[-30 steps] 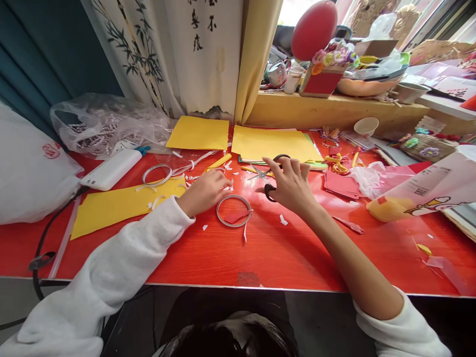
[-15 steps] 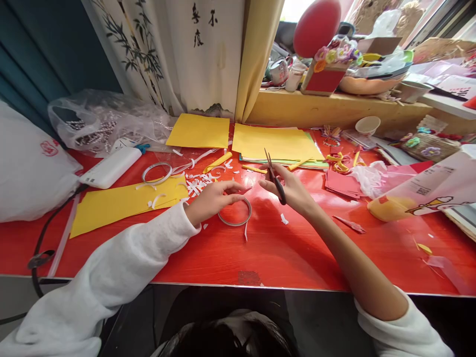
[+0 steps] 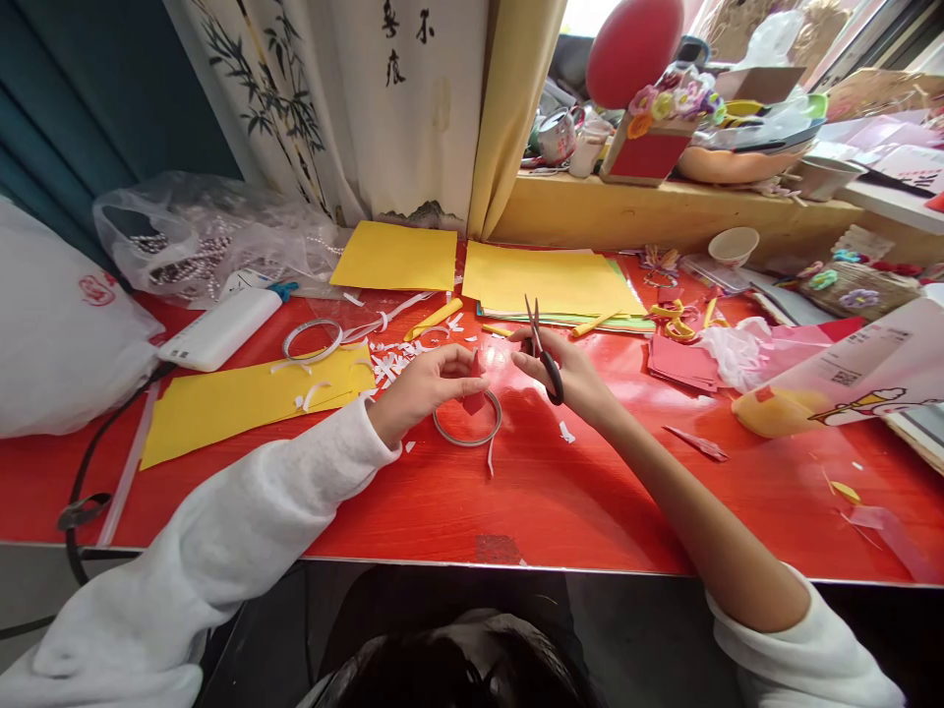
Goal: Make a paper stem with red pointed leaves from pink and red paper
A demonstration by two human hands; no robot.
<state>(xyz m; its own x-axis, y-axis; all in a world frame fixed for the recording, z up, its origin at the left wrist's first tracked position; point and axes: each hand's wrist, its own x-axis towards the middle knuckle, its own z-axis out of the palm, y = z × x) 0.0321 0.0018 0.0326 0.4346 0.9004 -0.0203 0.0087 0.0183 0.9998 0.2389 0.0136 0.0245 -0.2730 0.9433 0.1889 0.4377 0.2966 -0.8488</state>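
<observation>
Between the thumb and fingers of my left hand [image 3: 428, 386] is a small piece of red paper [image 3: 474, 395], held upright. My right hand [image 3: 571, 372] grips a pair of black-handled scissors [image 3: 544, 346]; their blades point away from me and stand slightly apart. A gap separates the scissors from the red paper. Just below my left hand a roll of tape [image 3: 472, 444] lies flat on the red table [image 3: 590, 511], its loose end trailing toward me. White paper scraps [image 3: 390, 366] lie scattered beyond my left wrist.
Yellow sheets [image 3: 542, 275] lie at the back, with yellow strips [image 3: 243, 403] at left under a second tape roll [image 3: 313, 341]. A white power bank [image 3: 221, 329] sits near plastic bags. Red paper squares [image 3: 682, 364] and a plastic cup on its side [image 3: 841, 369] are at right.
The red paper now shows clearly in my left fingers, turned upright. My right hand and the scissors have hardly moved. The view has shifted very slightly.
</observation>
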